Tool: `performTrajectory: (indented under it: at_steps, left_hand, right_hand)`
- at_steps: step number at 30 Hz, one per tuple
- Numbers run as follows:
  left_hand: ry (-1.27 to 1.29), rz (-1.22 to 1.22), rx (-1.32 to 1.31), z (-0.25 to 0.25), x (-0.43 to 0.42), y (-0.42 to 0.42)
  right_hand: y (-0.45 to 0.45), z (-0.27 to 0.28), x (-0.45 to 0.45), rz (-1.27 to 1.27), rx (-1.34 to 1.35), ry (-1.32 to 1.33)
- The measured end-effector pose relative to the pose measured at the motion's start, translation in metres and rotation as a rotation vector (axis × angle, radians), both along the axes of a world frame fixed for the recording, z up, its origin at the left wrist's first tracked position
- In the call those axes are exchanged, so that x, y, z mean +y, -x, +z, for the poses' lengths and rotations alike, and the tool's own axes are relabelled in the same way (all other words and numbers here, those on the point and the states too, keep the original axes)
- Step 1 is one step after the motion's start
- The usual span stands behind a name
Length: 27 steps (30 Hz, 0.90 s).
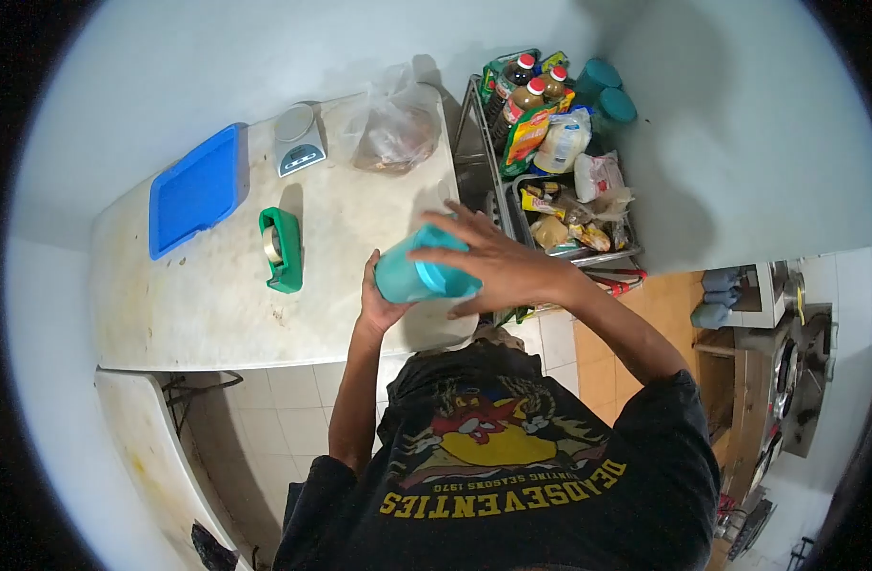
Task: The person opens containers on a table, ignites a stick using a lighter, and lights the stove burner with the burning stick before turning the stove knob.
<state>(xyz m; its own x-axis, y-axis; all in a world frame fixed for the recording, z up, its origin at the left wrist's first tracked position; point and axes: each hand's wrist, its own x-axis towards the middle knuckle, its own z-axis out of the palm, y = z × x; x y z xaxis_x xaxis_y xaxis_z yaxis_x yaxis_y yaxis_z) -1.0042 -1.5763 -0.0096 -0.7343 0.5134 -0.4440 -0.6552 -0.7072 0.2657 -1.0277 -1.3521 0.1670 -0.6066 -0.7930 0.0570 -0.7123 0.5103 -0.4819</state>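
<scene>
A translucent teal plastic jar (405,270) lies tilted in the air above the table's right front part, a brighter teal band (434,280) around it near its right end. My left hand (383,303) is wrapped round the jar's left end from below, its thumb up along the side. Over the right end reaches my right hand (505,264), fingers spread across the top and side and thumb underneath, gripping around the band. Whether the band is a lid's rim I cannot tell; my right hand partly hides that end.
On the pale table (208,314) are a green tape dispenser (284,249), a blue tray (196,190), a kitchen scale (298,141) and a clear plastic bag (395,138). A metal rack (500,176) with bottles and food packets stands at the right, a stove (786,366) farther off.
</scene>
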Motion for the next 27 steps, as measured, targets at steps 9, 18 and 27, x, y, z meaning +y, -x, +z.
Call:
performTrajectory:
  at_steps: [9,18,27]
  left_hand:
    - [0.075,0.101,0.06,-0.004,-0.01,0.011]
    - [0.09,0.108,0.004,-0.008,-0.018,0.011]
    - [0.046,-0.01,0.003,-0.005,-0.032,0.017]
  right_hand:
    - [0.015,-0.004,-0.012,-0.246,-0.35,0.031]
    - [0.017,-0.016,-0.015,-0.183,-0.211,0.077]
    - [0.014,0.002,-0.026,0.057,-0.049,-0.017]
